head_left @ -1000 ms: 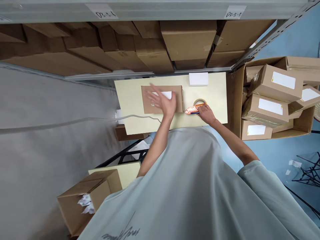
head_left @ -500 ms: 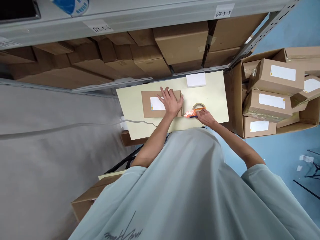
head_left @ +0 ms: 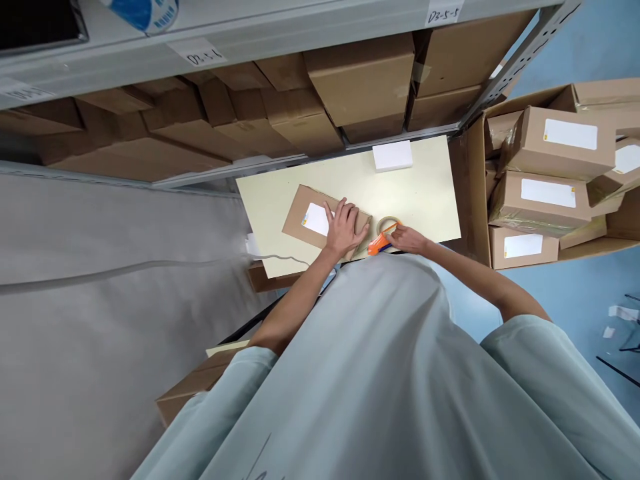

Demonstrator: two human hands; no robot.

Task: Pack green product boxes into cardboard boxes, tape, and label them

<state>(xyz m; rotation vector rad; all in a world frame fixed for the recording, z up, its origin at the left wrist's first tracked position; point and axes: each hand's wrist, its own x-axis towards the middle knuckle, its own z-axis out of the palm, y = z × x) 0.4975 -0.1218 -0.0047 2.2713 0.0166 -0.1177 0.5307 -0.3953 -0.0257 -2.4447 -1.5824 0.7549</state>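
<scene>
A flat cardboard box [head_left: 296, 219] with a white label [head_left: 316, 219] lies askew on the pale tabletop [head_left: 430, 193]. On its right part rests my left hand [head_left: 342, 230], fingers stretched over the top and covering the label's edge. My right hand [head_left: 406, 239] is closed around an orange tape dispenser [head_left: 376, 247] with a roll of tape [head_left: 389, 224] in it. The dispenser's front end is close to the box's right end; I cannot tell whether they touch.
A white stack [head_left: 393, 157] sits at the table's back edge. Behind is a shelf [head_left: 280, 37] full of cardboard boxes. To the right stands a large open carton [head_left: 479, 193] holding several labelled boxes. A grey cable [head_left: 150, 265] runs in from the left.
The cardboard box has turned clockwise, its right end now nearer my body. My left hand has shifted with it. The tape dispenser has come slightly nearer to me and tilted.
</scene>
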